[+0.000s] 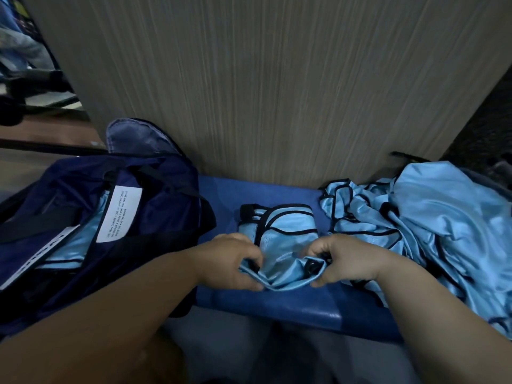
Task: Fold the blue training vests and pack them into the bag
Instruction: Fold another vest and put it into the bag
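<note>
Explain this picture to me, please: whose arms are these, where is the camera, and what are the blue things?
There is no machine here. A person wears a camera on the head, so the one picture looks down at their own arms. The left hand and the right hand each grip the near edge of a light blue vest with black trim, which lies partly folded on a blue seat. To the right lies a loose pile of more vests. To the left is an open dark blue bag. Inside it some light blue cloth shows, beside a white label. Behind stands a wooden panel.
</note>
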A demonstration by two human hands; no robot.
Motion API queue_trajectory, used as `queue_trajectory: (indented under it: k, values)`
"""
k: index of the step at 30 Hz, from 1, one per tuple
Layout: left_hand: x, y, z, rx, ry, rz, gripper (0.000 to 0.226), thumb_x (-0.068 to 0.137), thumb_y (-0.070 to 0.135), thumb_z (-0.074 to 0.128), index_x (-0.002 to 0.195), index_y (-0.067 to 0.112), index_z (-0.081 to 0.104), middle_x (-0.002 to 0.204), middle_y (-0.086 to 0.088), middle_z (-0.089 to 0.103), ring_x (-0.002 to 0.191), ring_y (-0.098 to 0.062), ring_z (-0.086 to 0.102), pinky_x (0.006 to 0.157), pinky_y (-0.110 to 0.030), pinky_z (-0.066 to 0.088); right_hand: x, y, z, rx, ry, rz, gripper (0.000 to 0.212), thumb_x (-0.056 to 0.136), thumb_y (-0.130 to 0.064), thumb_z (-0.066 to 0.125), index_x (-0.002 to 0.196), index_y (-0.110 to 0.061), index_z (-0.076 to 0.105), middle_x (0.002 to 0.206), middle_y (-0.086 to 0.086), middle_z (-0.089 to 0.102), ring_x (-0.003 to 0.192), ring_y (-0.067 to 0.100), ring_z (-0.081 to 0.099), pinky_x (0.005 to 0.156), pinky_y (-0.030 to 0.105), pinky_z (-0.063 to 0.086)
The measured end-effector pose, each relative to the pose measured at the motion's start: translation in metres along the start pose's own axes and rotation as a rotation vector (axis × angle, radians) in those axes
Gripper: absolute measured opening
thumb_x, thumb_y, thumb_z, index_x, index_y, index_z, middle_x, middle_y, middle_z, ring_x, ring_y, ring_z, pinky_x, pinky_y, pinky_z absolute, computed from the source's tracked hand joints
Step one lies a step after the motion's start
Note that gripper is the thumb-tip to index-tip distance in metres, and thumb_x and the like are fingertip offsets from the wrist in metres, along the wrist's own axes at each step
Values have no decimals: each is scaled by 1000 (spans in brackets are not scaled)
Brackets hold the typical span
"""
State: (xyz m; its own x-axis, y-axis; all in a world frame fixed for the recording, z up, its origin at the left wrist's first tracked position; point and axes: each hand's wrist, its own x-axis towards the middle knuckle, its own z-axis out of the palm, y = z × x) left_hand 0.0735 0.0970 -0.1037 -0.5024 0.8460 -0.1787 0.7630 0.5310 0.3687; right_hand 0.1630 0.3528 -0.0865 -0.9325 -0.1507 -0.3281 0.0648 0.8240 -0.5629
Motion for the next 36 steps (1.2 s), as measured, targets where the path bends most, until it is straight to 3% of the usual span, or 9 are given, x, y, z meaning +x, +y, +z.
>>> queue_trajectory:
  k: [5, 8, 11, 14, 16, 20, 22, 31, 36]
  values:
    - [6, 13, -13, -306, -24, -81, 63, 68, 87, 37, 94, 39, 67, 99, 16, 64, 102, -2, 57, 98, -32, 46, -8, -6, -3, -79, -213, 14, 36, 69, -23, 87, 94, -36, 64, 143, -24, 39, 131, 1, 37, 105, 17, 30]
    - [20, 21, -9, -147, 183, -69, 29, 89, 61, 46, 93, 38, 62, 90, 13, 59, 92, -2, 51, 87, -33, 48, -13, -6, -9, -41, -239, 33, 46, 71, -24, 85, 109, -41, 65, 140, -24, 45, 128, 1, 43, 109, 21, 33]
    - [34, 33, 8, -31, 239, 10, 19, 97, 35, 51, 114, 32, 60, 106, 18, 55, 108, -2, 41, 95, -25, 37, -7, 3, -9, 123, -63, 11, 34, 77, -15, 74, 101, -39, 70, 116, -12, 66, 109, 7, 61, 100, 27, 47]
    - [45, 36, 32, 113, 183, 52, 42, 98, 39, 49, 139, 31, 43, 141, 12, 43, 134, -9, 28, 111, -28, 25, 9, 17, -5, 61, 338, 26, 23, 83, -14, 70, 97, -32, 70, 102, -8, 69, 95, 9, 65, 92, 32, 52]
    - [45, 32, 43, 150, 160, -18, 59, 99, 50, 40, 152, 32, 22, 159, 14, 17, 145, -9, 8, 118, -29, 9, 22, 26, -3, -93, 522, 64, 26, 84, -18, 69, 108, -27, 68, 108, -4, 66, 100, 14, 63, 91, 33, 51]
    - [44, 22, 49, 221, 178, -42, 85, 85, 74, 16, 155, 31, -6, 152, 20, -29, 134, 4, -37, 116, -28, -20, 45, 38, 3, -144, 545, 114, 39, 85, -26, 73, 123, -25, 62, 119, 0, 61, 107, 18, 60, 94, 33, 48]
    - [45, 21, 47, 220, 169, -45, 83, 90, 71, 24, 154, 31, -10, 148, 19, -34, 126, 7, -46, 111, -26, -27, 52, 39, 3, -111, 563, 116, 34, 85, -26, 73, 117, -25, 65, 113, -1, 65, 103, 17, 62, 93, 34, 50]
    - [45, 18, 53, 179, 243, -42, 82, 91, 69, 31, 155, 32, -5, 155, 19, -26, 136, -1, -39, 114, -30, -25, 61, 47, -1, -3, 549, 115, 20, 80, -19, 74, 100, -22, 72, 90, -10, 69, 87, 10, 64, 86, 28, 53]
    - [45, 17, 53, 180, 251, -38, 82, 91, 70, 29, 155, 30, -5, 157, 16, -25, 138, -3, -38, 116, -34, -23, 66, 52, -1, -91, 573, 120, 14, 87, -22, 70, 99, -21, 74, 96, -9, 65, 92, 12, 61, 86, 24, 47]
